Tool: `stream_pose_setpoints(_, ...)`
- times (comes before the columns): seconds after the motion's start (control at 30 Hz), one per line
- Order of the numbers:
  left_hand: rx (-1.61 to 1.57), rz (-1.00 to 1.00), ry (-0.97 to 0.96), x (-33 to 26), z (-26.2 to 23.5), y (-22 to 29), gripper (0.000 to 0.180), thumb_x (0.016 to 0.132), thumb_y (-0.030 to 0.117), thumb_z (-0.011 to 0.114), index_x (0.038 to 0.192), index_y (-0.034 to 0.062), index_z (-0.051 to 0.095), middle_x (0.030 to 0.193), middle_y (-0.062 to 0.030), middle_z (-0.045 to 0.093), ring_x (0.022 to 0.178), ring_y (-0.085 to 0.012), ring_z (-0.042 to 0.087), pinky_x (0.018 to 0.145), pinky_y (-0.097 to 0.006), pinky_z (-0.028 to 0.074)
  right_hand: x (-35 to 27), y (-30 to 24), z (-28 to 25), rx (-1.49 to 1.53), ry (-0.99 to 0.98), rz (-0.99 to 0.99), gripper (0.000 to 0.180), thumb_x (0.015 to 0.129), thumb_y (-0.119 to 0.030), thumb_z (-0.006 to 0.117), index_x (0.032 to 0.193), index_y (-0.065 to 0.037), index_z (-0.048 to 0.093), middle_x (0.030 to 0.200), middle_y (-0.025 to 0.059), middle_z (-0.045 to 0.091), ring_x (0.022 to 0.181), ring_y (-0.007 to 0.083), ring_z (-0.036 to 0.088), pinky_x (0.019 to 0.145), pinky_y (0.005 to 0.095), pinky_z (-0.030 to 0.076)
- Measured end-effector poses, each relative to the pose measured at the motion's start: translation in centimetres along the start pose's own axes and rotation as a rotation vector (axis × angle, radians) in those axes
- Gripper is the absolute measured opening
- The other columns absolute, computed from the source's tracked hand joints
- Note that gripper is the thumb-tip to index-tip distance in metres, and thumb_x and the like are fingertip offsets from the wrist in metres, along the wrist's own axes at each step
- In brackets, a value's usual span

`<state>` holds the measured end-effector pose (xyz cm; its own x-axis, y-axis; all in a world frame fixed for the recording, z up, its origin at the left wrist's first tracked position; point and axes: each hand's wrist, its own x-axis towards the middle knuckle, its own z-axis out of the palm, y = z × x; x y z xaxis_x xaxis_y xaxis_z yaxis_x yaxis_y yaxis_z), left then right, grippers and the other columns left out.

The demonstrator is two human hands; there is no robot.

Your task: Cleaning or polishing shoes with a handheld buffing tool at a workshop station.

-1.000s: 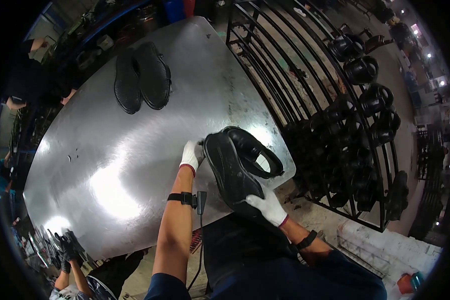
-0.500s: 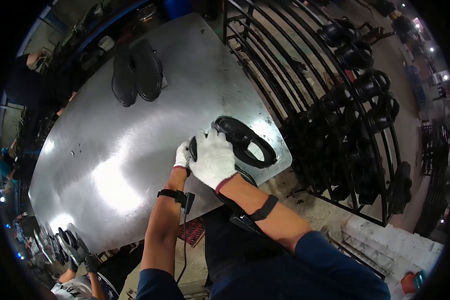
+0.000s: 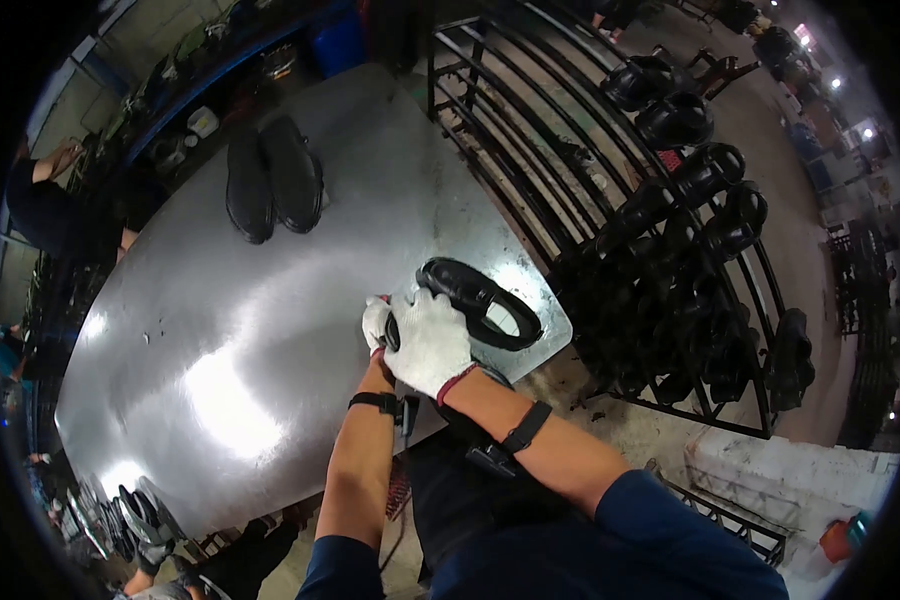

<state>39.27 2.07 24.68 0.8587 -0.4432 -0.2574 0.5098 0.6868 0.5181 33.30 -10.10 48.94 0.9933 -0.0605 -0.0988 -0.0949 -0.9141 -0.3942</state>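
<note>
Rear of black shoe (image 3: 490, 305) hidden under right hand (image 3: 428, 342); left hand (image 3: 375, 322) mostly covered too. Grip on shoe can't be made out. Counter (image 3: 270, 330) near edge blocked by forearms.

Your single head-worn fisheye view looks steeply down from close above the steel worktop (image 3: 270, 330), over its near right corner.

Shoe factory floor: steel worktable (image 3: 220, 340); right of it a black metal rack (image 3: 610, 200) loaded with black shoes (image 3: 690, 190); concrete floor below.
</note>
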Motion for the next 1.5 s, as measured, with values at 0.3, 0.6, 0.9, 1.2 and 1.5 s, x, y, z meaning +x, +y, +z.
stream_pose_setpoints(0.3,0.685,0.384,0.563,-6.8,14.6,2.5,0.044,0.105,0.011,0.053,0.148,0.0025,0.046,0.087,-0.0044,0.063,0.075,-0.0116,0.063,0.069,-0.026,0.054,-7.8,4.0,-0.8,0.252,0.248,-0.246,0.053,0.072,-0.031,0.088,0.117,-0.015,0.064,0.112,0.0115,0.061,0.104,0.0336,0.062,0.089,0.048,0.052)
stream_pose_setpoints(0.6,0.558,0.52,0.466,-13.4,20.5,-1.1,0.049,0.096,-0.008,0.057,0.143,0.0007,0.051,0.082,-0.0078,0.062,0.072,-0.0146,0.063,0.063,-0.032,0.056,-17.6,14.8,-5.2,0.366,0.268,-0.595,0.059,0.064,-0.035,0.096,0.111,-0.017,0.064,0.119,0.0109,0.054,0.107,0.0336,0.058,0.088,0.0515,0.052)
stream_pose_setpoints(0.9,0.647,0.226,0.609,-2.9,15.3,3.2,0.055,0.113,0.025,0.038,0.162,0.0018,0.032,0.097,-0.0198,0.075,0.093,-0.026,0.074,0.088,-0.037,0.058,-16.8,16.1,-7.4,0.376,0.728,-0.319,0.075,0.074,-0.03,0.085,0.136,-0.012,0.046,0.124,0.0135,0.047,0.116,0.0338,0.054,0.1,0.0502,0.05)
stream_pose_setpoints(1.2,1.536,0.342,0.557,-2.4,2.2,-1.3,0.033,0.102,0.014,0.061,0.131,-0.0006,0.066,0.122,-0.0194,0.068,0.106,-0.0311,0.066,0.096,-0.037,0.052,-7.9,13.6,2.2,0.454,0.042,0.188,0.084,0.079,-0.008,0.077,0.153,0.004,0.04,0.149,0.0284,0.05,0.141,0.0434,0.05,0.122,0.0466,0.038)
stream_pose_setpoints(1.5,0.018,-0.163,0.468,-15.9,12.9,-6.4,0.065,0.097,0.009,0.062,0.157,0.0004,0.039,0.136,-0.0154,0.062,0.121,-0.0251,0.064,0.106,-0.04,0.052,2.8,14.2,1.7,0.129,-0.432,0.305,0.083,0.088,-0.045,0.075,0.141,0.014,0.048,0.141,0.0336,0.058,0.128,0.0466,0.061,0.112,0.0471,0.049)
